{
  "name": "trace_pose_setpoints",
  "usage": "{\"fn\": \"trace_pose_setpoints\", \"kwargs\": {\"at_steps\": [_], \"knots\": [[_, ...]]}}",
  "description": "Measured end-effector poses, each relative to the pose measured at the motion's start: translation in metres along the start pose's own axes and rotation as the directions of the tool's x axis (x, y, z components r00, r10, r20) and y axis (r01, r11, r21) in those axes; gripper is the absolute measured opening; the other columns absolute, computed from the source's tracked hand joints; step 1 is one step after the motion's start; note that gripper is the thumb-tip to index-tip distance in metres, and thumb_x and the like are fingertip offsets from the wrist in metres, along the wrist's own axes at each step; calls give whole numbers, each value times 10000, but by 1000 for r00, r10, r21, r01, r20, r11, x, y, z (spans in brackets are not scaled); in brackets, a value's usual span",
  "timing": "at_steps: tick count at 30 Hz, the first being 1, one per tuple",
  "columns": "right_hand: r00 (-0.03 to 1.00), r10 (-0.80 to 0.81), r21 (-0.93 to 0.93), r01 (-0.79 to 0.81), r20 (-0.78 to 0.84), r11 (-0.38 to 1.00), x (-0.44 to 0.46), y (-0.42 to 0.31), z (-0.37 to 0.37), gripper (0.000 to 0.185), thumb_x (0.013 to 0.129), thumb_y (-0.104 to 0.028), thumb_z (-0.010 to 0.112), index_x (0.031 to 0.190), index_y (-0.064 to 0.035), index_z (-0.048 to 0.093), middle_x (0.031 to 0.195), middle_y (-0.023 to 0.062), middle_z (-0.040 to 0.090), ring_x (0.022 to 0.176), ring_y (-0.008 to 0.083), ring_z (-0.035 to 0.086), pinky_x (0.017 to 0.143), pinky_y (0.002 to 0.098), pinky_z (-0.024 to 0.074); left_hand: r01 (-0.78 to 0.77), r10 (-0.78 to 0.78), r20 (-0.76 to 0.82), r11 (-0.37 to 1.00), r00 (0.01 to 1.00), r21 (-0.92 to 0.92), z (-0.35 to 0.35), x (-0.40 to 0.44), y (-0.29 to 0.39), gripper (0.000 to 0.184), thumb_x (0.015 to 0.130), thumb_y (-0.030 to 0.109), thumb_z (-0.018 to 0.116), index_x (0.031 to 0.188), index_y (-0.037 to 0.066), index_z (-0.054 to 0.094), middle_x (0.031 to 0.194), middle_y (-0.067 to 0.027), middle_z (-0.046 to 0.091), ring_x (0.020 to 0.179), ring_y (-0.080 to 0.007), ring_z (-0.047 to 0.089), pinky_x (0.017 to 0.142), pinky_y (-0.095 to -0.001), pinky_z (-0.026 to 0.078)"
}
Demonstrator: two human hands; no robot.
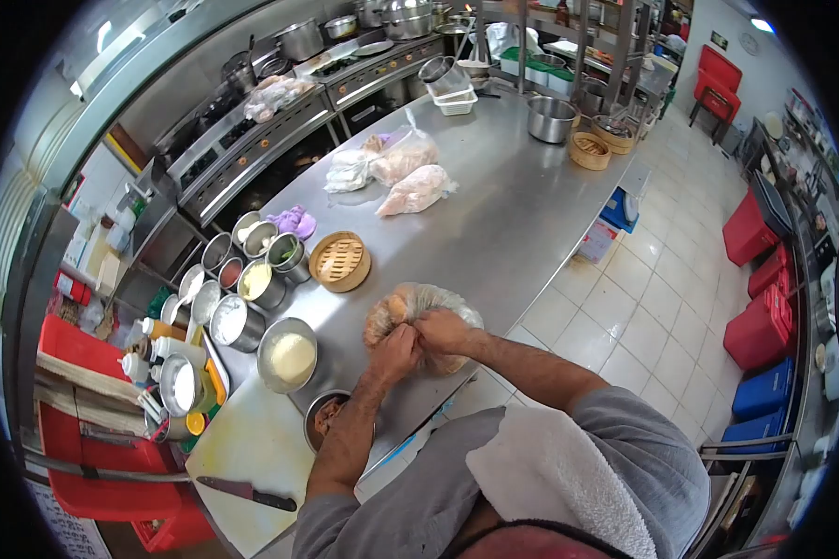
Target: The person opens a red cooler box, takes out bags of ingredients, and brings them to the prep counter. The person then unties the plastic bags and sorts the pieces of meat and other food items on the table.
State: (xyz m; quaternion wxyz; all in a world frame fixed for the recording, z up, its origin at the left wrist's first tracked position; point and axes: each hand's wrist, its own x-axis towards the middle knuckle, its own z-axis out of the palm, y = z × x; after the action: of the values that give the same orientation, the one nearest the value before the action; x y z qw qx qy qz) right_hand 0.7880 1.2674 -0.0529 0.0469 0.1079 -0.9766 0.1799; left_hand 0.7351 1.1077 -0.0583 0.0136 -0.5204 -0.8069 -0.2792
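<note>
A clear plastic bag with pale and orange-brown food in it lies on the steel table near its front edge. My left hand is closed on the bag's near side, fingers bunched on the plastic. Right beside it, my right hand also grips the bag, the two hands almost touching. What exactly the bag contains is hard to make out. Under my left forearm stands a metal bowl holding brownish pieces, partly hidden by the arm. Another metal bowl with pale yellow grains sits left of my hands.
A bamboo steamer stands beyond the bag. Several filled plastic bags lie farther back on the steel table. Metal containers crowd the left edge. A knife rests on the cutting board. Red bins line the right side.
</note>
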Motion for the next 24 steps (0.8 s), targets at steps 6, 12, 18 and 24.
{"fn": "trace_pose_setpoints", "kwargs": {"at_steps": [6, 12, 18, 24], "knots": [[991, 12, 257, 22, -132, 966, -7, 4, -6, 148, 774, -165, 534, 807, -45, 614, 815, 144, 606, 801, 336, 587, 722, 431, 471, 128, -154, -118, 971, 981, -202, -7, -6, 1, 111, 790, 87, 542, 858, 22, 481, 822, -141, 539, 758, -349, 544, 662, -418, 451], [1000, -8, 482, 6, 1, 876, -9, 9, -23, 140, 787, -138, 535, 837, -32, 611, 806, 172, 609, 816, 367, 567, 738, 450, 445, 234, -274, -106, 928, 956, -289, -3, -3, 16, 107, 775, 74, 555, 849, 24, 498, 826, -141, 533, 766, -335, 548, 650, -413, 452], [999, 22, 330, -29, 27, 943, -1, 16, -7, 140, 759, -118, 543, 834, -38, 631, 821, 161, 636, 808, 339, 603, 734, 416, 470, -2, 17, -234, 998, 972, 65, -1, 5, 22, 161, 759, 102, 586, 898, 45, 529, 867, -115, 533, 842, -301, 564, 687, -409, 488], [980, 134, 159, -157, 146, 975, 9, 9, -11, 179, 751, -172, 540, 764, -33, 652, 763, 180, 635, 765, 363, 609, 716, 456, 472, 50, -42, -95, 995, 995, 85, 4, 8, 7, 197, 750, 108, 602, 926, 48, 537, 896, -119, 538, 879, -305, 556, 740, -403, 488]]}}
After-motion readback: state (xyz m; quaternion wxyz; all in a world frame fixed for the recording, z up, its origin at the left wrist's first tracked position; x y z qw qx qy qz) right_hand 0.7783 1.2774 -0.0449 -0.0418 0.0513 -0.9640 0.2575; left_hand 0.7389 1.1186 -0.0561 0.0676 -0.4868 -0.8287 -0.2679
